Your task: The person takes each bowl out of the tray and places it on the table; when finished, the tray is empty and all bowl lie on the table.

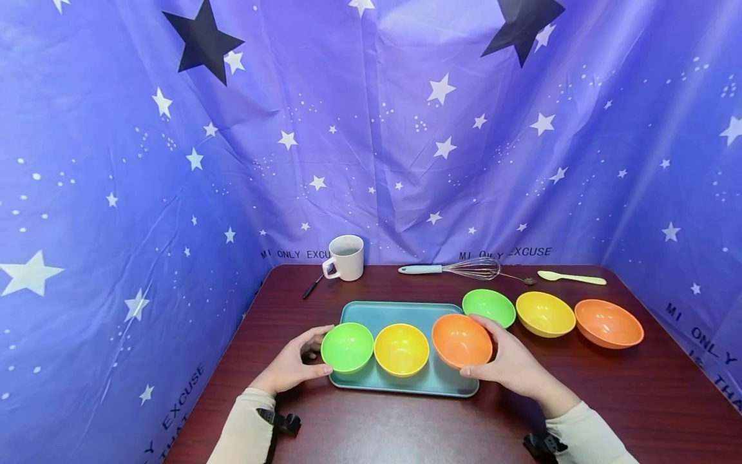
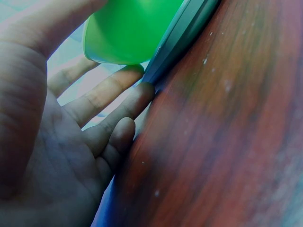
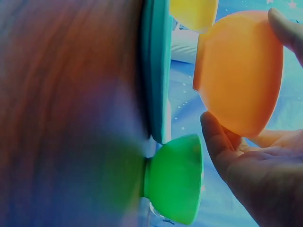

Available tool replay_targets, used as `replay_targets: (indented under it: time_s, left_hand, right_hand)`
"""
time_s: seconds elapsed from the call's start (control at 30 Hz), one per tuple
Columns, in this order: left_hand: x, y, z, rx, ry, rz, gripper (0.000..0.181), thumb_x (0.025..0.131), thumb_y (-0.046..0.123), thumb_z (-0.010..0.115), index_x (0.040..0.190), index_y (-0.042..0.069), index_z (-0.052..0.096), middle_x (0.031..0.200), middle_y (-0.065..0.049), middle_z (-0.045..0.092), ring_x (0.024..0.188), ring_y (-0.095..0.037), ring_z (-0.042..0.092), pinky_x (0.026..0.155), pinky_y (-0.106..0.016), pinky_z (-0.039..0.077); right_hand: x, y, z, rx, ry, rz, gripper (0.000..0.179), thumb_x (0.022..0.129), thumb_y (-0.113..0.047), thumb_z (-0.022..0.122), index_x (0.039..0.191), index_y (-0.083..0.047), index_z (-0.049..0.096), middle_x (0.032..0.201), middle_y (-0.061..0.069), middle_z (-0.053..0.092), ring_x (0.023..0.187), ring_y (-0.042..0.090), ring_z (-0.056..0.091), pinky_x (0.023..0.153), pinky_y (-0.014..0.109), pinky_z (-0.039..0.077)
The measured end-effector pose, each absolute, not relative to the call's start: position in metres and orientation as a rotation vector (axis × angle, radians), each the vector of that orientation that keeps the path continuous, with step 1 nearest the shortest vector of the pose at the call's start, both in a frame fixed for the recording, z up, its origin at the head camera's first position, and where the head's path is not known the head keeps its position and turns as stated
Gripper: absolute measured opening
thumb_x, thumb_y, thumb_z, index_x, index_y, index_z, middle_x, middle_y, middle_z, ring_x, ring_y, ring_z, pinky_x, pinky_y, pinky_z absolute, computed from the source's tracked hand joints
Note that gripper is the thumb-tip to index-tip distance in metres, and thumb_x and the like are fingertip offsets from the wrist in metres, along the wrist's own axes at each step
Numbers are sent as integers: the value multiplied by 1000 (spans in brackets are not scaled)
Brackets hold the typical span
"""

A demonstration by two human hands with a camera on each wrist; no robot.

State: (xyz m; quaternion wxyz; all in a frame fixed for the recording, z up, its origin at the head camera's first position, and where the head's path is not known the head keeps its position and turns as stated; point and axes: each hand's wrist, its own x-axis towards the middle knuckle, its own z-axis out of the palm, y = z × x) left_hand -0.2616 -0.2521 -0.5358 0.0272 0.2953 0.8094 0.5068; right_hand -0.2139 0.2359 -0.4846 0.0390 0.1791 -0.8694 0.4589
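My left hand (image 1: 295, 361) spans a green bowl (image 1: 346, 348) at the left end of a teal tray (image 1: 400, 390), thumb at the near side and fingers at the far side. In the left wrist view, fingertips touch this bowl (image 2: 128, 38) beside the tray's edge. My right hand (image 1: 513, 364) holds an orange bowl (image 1: 462, 341) between thumb and fingers over the tray's right end. The right wrist view shows a gap between this bowl (image 3: 244, 71) and the tray (image 3: 158, 71). Between them, a yellow bowl (image 1: 401, 350) sits on the tray.
To the right stand another green bowl (image 1: 489, 308), yellow bowl (image 1: 545, 314) and orange bowl (image 1: 610, 324). Along the back lie a whisk (image 1: 449, 269), a small brown-tipped spoon (image 1: 529, 281) and a pale yellow spoon (image 1: 570, 278). A white mug (image 1: 348, 259) stands beside a black-handled utensil (image 1: 312, 288).
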Motion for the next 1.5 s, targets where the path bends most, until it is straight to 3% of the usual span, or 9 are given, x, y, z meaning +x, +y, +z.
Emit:
replay_targets:
  time_s: [0.33, 0.57, 1.07, 1.37, 1.5]
  left_hand:
    - [-263, -254, -538, 912, 2499, 1563, 78, 86, 15, 87, 154, 19, 50, 123, -1, 69, 111, -25, 66, 87, -38, 53]
    - [-263, -253, -538, 911, 2499, 1567, 78, 85, 15, 88, 154, 19, 51, 122, -1, 69, 111, -24, 66, 87, -38, 53]
    - [-262, -253, -537, 911, 2502, 1562, 78, 86, 15, 87, 154, 19, 51, 123, -1, 69, 110, -24, 66, 86, -39, 53]
    - [-263, -254, -539, 905, 2516, 1547, 78, 86, 17, 87, 155, 20, 50, 122, 0, 69, 110, -23, 66, 87, -38, 53]
    - [-263, -254, -538, 904, 2518, 1546, 78, 86, 17, 87, 154, 20, 50, 121, 0, 69, 110, -23, 66, 87, -38, 53]
  right_hand:
    - [-212, 245, -474, 527, -2614, 1404, 106, 73, -31, 99, 157, -6, 41, 141, 11, 61, 118, 28, 61, 95, 28, 51]
    - [-207, 253, -468, 520, -2594, 1427, 103, 74, -28, 98, 157, -10, 41, 138, 11, 61, 117, 29, 61, 92, 28, 52]
    - [-200, 285, -458, 383, -2643, 1439, 106, 80, -28, 94, 162, -6, 30, 147, 18, 53, 125, 34, 57, 89, 18, 51]
    - [-197, 301, -462, 373, -2674, 1306, 104, 78, -29, 95, 160, -4, 35, 147, 19, 54, 115, -2, 55, 88, 16, 49]
    - [-197, 305, -466, 386, -2696, 1259, 105, 76, -31, 96, 158, -2, 37, 147, 20, 55, 114, -5, 54, 89, 14, 46]
